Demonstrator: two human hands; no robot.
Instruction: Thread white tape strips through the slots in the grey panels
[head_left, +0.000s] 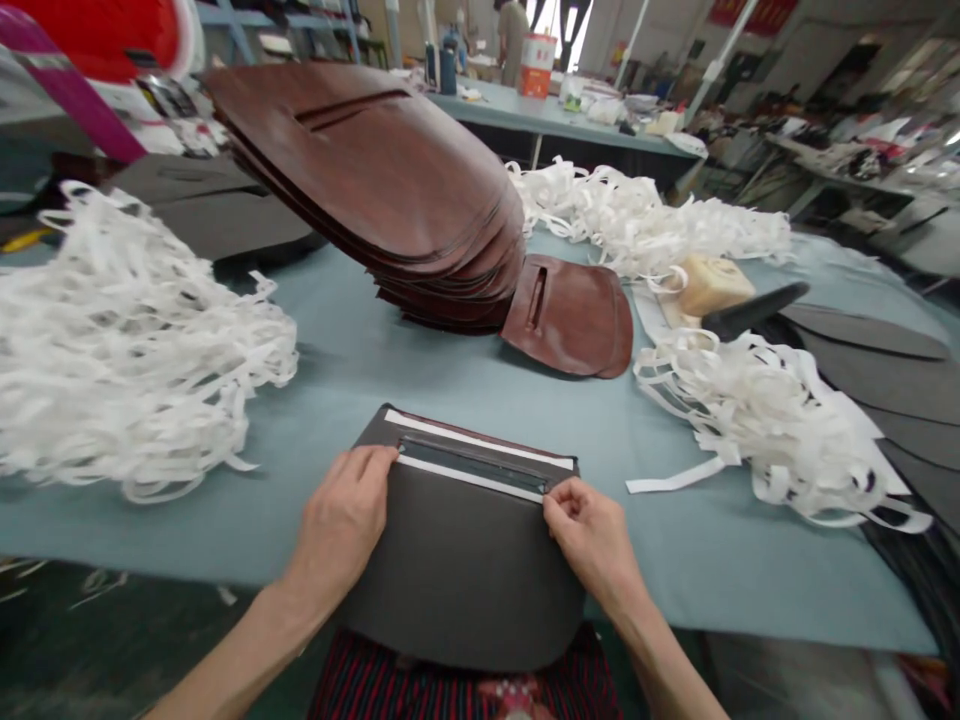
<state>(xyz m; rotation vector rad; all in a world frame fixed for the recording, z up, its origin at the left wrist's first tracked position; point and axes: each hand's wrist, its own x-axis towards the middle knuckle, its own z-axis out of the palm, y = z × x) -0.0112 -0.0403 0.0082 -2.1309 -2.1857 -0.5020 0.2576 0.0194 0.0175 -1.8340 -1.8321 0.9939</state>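
A dark grey leather panel (pixel 465 560) lies face down at the table's near edge, overhanging toward my lap. Two white tape strips (pixel 480 460) run along either side of a slot near its top. My left hand (pixel 341 525) rests flat on the panel's left edge, fingers stretched toward the strip's left end. My right hand (pixel 589 525) pinches the right end of the lower white strip at the panel's right edge.
A tall fanned stack of brown leather panels (pixel 390 180) stands behind, with one brown panel (pixel 574 315) lying flat beside it. Heaps of peeled white tape strips lie at left (pixel 127 340), right (pixel 765 420) and back (pixel 645 220). Dark grey panels (pixel 885 370) are piled at right.
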